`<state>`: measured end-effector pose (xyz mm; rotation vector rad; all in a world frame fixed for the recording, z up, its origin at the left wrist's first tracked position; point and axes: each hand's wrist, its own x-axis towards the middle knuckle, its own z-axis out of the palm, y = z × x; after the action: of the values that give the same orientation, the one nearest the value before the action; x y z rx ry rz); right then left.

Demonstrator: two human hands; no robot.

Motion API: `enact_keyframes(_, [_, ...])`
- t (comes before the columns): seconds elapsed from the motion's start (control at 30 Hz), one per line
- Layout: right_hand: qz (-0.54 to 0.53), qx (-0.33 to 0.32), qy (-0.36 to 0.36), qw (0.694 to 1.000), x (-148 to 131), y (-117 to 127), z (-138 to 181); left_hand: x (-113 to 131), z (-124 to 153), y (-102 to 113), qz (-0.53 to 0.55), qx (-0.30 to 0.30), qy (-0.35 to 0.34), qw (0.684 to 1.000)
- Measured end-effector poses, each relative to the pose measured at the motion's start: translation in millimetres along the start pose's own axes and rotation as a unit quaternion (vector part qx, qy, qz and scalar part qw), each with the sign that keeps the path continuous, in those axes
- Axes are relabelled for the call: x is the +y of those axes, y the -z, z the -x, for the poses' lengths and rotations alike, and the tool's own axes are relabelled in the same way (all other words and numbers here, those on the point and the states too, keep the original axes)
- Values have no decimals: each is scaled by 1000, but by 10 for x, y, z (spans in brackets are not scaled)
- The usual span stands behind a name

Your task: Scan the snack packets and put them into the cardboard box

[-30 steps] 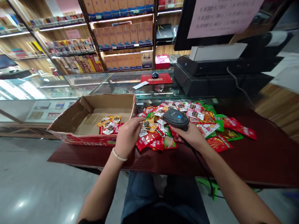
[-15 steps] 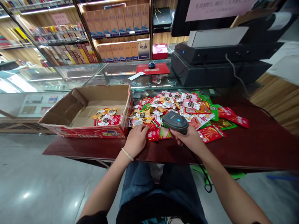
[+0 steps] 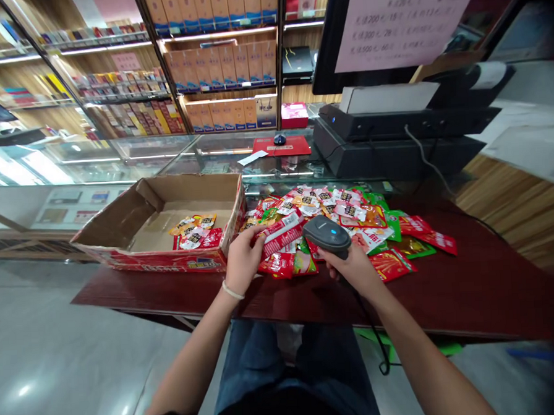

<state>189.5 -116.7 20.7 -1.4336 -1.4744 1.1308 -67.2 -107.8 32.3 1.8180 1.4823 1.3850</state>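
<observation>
My left hand is closed on the left end of a red snack packet, whose printed back with a white barcode label faces up. In my right hand is a black barcode scanner, its head pointing left toward that packet. A small blue light glows on top of the scanner, and its cable hangs down past the counter edge. Beneath and behind both hands spreads a pile of small snack packets in red, white, orange and green. Left of my left hand stands an open cardboard box with a few packets inside.
The dark red counter carries the box and pile. Behind it is a glass display case with a red mouse pad. A monitor and black cash-register equipment stand at the back right. Stocked shelves line the wall.
My left hand has lifted a red packet from the pile and turned its barcode side up. The scanner stays in my right hand nearly in place. The view has tilted up slightly.
</observation>
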Motion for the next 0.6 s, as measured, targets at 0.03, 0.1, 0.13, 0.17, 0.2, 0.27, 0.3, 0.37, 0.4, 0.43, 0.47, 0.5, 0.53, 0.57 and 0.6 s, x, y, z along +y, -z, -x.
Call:
enact_keyframes(0.03, [-6, 2, 6, 1000, -16, 23, -11, -4, -65, -35, 45, 21, 28, 998])
enact_keyframes(0.1, [-10, 12, 22, 1000, -51, 77, -36, -20, -184, -139, 114, 42, 70, 990])
enact_keyframes(0.13, [-10, 18, 29, 999, -69, 108, -53, -26, -238, -201, 140, 46, 83, 986])
enact_keyframes(0.17, [-10, 22, 35, 999, -89, 142, -73, -28, -290, -267, 162, 49, 91, 981])
enact_keyframes(0.2, [-13, 25, 41, 999, -108, 177, -100, -26, -340, -333, 182, 54, 96, 977])
enact_keyframes(0.27, [-29, 29, 51, 998, -149, 249, -174, -8, -441, -460, 206, 60, 93, 972])
enact_keyframes(0.3, [-39, 33, 56, 997, -171, 285, -222, 3, -492, -518, 209, 62, 85, 972])
enact_keyframes(0.37, [-57, 39, 64, 996, -217, 353, -335, 13, -591, -625, 199, 70, 60, 976])
enact_keyframes(0.4, [-61, 39, 68, 995, -239, 382, -397, 6, -638, -673, 188, 79, 47, 978])
enact_keyframes(0.43, [-62, 37, 72, 995, -259, 406, -459, -12, -679, -718, 176, 90, 37, 980])
enact_keyframes(0.47, [-62, 32, 78, 995, -274, 422, -519, -39, -715, -759, 163, 100, 30, 981])
enact_keyframes(0.5, [-61, 26, 82, 994, -283, 429, -575, -76, -742, -794, 148, 108, 25, 983])
enact_keyframes(0.53, [-61, 20, 84, 994, -284, 427, -623, -117, -762, -823, 133, 113, 21, 984])
enact_keyframes(0.57, [-59, 17, 82, 995, -276, 415, -663, -161, -772, -845, 116, 115, 18, 986])
enact_keyframes(0.6, [-55, 16, 78, 995, -261, 396, -693, -203, -775, -861, 101, 116, 14, 988])
